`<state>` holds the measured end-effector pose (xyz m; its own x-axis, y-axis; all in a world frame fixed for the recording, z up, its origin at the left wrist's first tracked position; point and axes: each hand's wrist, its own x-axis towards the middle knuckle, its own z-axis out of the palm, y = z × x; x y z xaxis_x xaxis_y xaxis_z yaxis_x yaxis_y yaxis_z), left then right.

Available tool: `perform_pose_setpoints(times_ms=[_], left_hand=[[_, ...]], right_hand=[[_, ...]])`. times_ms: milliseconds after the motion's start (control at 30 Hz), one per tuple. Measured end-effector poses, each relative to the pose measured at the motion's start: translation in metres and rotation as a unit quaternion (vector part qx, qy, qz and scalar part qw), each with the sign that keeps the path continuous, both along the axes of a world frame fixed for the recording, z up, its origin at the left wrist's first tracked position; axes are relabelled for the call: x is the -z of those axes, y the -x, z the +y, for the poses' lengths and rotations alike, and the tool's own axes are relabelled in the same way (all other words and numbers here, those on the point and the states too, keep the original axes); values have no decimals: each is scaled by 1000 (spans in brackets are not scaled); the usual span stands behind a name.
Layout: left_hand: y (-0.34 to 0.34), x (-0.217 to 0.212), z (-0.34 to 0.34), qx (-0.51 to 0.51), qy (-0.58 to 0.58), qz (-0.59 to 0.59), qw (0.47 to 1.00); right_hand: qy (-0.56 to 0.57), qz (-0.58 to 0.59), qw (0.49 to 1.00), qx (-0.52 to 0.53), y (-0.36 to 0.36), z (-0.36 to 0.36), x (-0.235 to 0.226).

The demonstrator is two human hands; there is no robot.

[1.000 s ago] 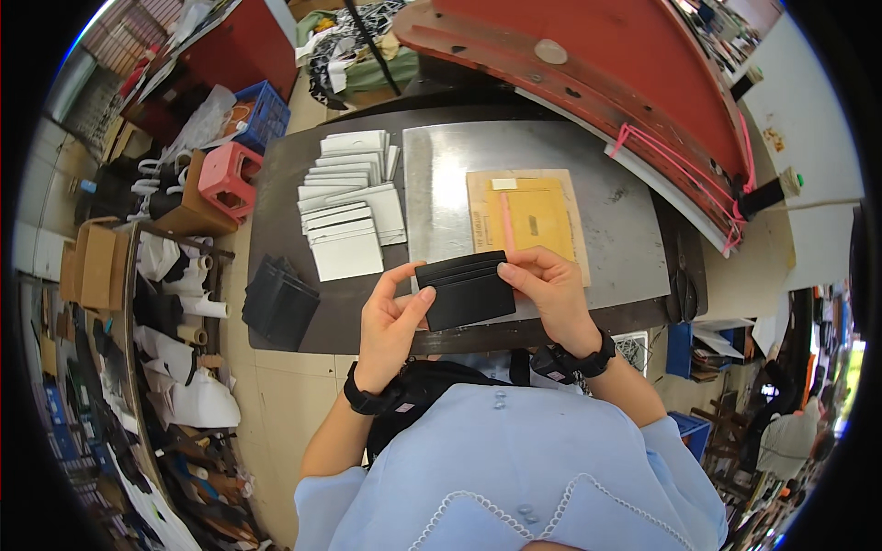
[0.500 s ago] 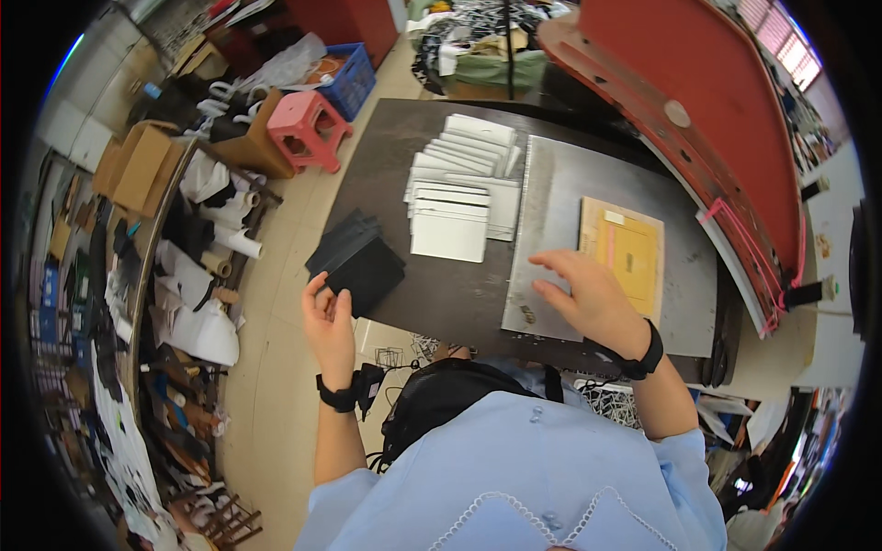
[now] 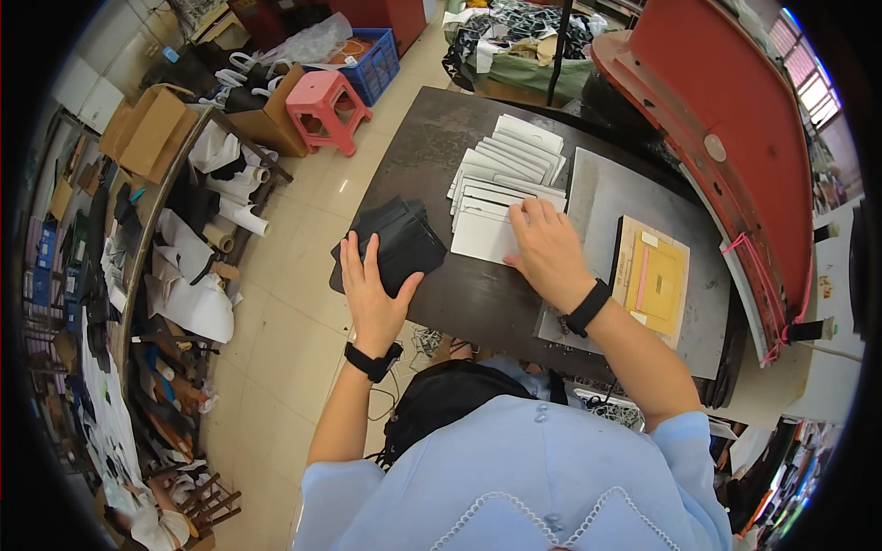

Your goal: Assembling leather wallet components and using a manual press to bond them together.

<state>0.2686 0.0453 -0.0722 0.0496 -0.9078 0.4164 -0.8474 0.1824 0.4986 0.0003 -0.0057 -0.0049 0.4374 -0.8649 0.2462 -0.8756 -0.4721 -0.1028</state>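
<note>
My left hand [image 3: 375, 308] lies with fingers spread on the near edge of a pile of thin black sheets [image 3: 409, 248], at the table's left side. At the right edge of the fanned white rectangular sheets [image 3: 478, 237] is my right hand [image 3: 556, 259]. Its fingertips rest on or just over the nearest white sheet, thumb apart from the fingers, and nothing shows gripped in it. To the right, a wooden board with a yellow inset [image 3: 663, 280] lies on a grey metal plate [image 3: 595, 188].
A red machine arm [image 3: 726, 101] curves over the right side of the dark table [image 3: 427, 124]. Beyond the left table edge stand a pink stool [image 3: 320, 101], a blue crate [image 3: 377, 69] and a cardboard box [image 3: 276, 124]. Shelves with rolls [image 3: 243, 216] line the left.
My right hand has moved left from beside the yellow-inset board to the white sheets. My left hand has come onto the black sheets, fingers spreading. The whole view has shifted slightly.
</note>
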Motion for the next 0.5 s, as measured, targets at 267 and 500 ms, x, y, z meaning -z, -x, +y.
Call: perform_pose_setpoints(times_ms=[267,500], left_hand=[[12,-8,-4,-21,23,16,999],[37,-38,6,104,75,20,991]], right_hand=[[19,-60,998,-5,4,-5,9],[-85,-83,992,49,15,-17,16]])
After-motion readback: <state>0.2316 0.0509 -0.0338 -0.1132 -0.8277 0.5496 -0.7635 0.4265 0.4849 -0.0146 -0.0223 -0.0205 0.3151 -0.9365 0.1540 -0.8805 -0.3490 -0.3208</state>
